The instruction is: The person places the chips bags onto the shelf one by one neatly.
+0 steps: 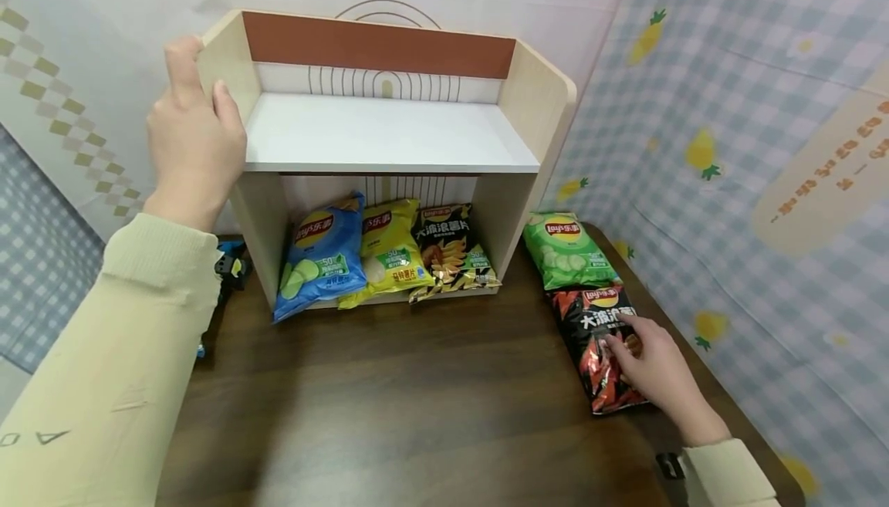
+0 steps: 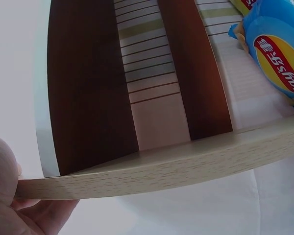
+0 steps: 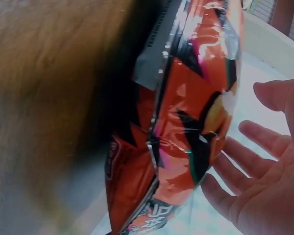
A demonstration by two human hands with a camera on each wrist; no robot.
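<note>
My left hand [image 1: 194, 136] grips the left side panel [image 2: 152, 178] of a small wooden shelf unit; in the left wrist view its thumb and fingers lie on opposite faces of the panel. At the right, my right hand [image 1: 660, 368] is over a red-and-black chip bag [image 1: 589, 337] lying on the table. The right wrist view shows the fingers [image 3: 250, 159] spread and the thumb apart, with fingertips right at the bag's side. A green chip bag [image 1: 566, 256] lies just behind the red-and-black one.
Blue [image 1: 322, 256], yellow [image 1: 389, 252] and black [image 1: 451, 248] chip bags lean side by side in the lower compartment, above the brown table [image 1: 403, 383]. A dark toy-like object [image 1: 232, 264] is left of the unit. Checked cloth [image 1: 729, 183] hangs along the right edge.
</note>
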